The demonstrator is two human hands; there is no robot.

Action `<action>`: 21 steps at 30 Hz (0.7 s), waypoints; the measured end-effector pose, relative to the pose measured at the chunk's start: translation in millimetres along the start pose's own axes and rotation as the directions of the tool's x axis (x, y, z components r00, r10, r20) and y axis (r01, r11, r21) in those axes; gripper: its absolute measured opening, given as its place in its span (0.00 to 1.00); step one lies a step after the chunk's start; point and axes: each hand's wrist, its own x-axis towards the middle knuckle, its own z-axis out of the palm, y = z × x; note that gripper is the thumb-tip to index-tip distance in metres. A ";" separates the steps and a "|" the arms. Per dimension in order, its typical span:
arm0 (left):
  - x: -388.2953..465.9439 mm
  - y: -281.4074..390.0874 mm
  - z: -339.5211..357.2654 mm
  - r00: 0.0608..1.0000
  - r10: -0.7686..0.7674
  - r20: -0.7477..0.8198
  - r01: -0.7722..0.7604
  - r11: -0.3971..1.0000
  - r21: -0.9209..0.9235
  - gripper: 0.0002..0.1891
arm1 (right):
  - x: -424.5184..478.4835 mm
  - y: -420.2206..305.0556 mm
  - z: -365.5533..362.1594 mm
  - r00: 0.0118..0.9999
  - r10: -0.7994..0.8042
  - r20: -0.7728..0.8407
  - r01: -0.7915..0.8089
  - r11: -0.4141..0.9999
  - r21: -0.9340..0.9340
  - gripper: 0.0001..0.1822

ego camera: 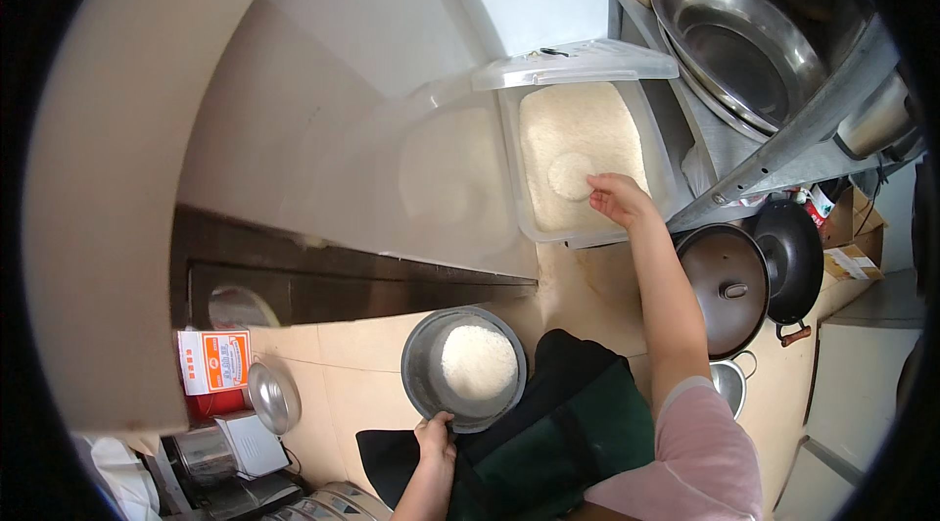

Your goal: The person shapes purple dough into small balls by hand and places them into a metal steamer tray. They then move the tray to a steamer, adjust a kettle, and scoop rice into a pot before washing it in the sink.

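Observation:
My left hand [435,437] grips the near rim of a round grey metal pot [415,352], which has a mound of white rice [479,362] in it. My right hand [618,199] is over a large translucent plastic bin [670,183] full of rice [576,113]. Its fingers pinch the edge of a small round scoop or cup [570,176], filled with rice and resting at the rice surface. The bin's clear lid [580,65] stands tilted up at the far side, with small items on it.
Right of the bin stands a metal shelf [764,143] with stacked steel basins [734,58]. Below it are a lidded brown pan [723,264] and a black wok [789,256]. At the lower left are a steel bowl [272,400] and a printed carton [214,361]. A pale wall [330,117] rises at left.

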 end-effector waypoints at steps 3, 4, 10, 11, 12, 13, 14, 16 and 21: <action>-3.7 -0.2 4.0 1.000 -0.007 0.008 0.007 1.000 0.002 0.12 | -35.7 -8.7 0.7 1.000 -0.005 0.025 0.006 1.000 -0.029 0.08; -0.5 -0.7 2.8 1.000 -0.013 0.010 0.012 1.000 0.012 0.12 | -50.6 -9.8 4.0 1.000 -0.008 0.027 0.009 0.999 -0.045 0.08; 0.4 -2.0 4.9 1.000 -0.017 0.013 0.017 1.000 0.024 0.11 | -149.8 6.3 32.3 0.996 0.079 0.043 -0.074 0.993 -0.093 0.10; 1.4 -3.4 4.7 1.000 -0.019 0.012 0.019 1.000 0.022 0.11 | -164.8 12.7 35.7 0.994 0.098 0.049 -0.094 0.992 -0.083 0.09; 2.9 -4.9 5.0 1.000 -0.019 0.014 0.019 1.000 0.018 0.11 | -178.4 19.0 39.0 0.992 0.116 0.056 -0.111 0.991 -0.073 0.08; 3.5 -5.4 5.2 1.000 -0.018 0.014 0.018 1.000 0.016 0.10 | -189.9 25.7 41.9 0.985 0.151 0.084 -0.147 0.988 -0.051 0.10; 2.8 -5.4 5.0 1.000 -0.021 0.015 0.021 0.999 0.026 0.10 | -199.7 33.1 45.5 0.976 0.187 0.113 -0.185 0.982 -0.030 0.12; 0.8 -3.4 5.3 1.000 -0.022 0.020 0.021 0.998 0.051 0.10 | -217.5 48.8 60.4 0.977 0.193 0.088 -0.184 0.978 -0.097 0.13; -2.6 -2.4 10.8 1.000 0.005 0.031 -0.006 0.999 0.043 0.10 | -236.5 119.6 98.4 0.967 -0.168 0.192 0.253 0.731 -0.634 0.18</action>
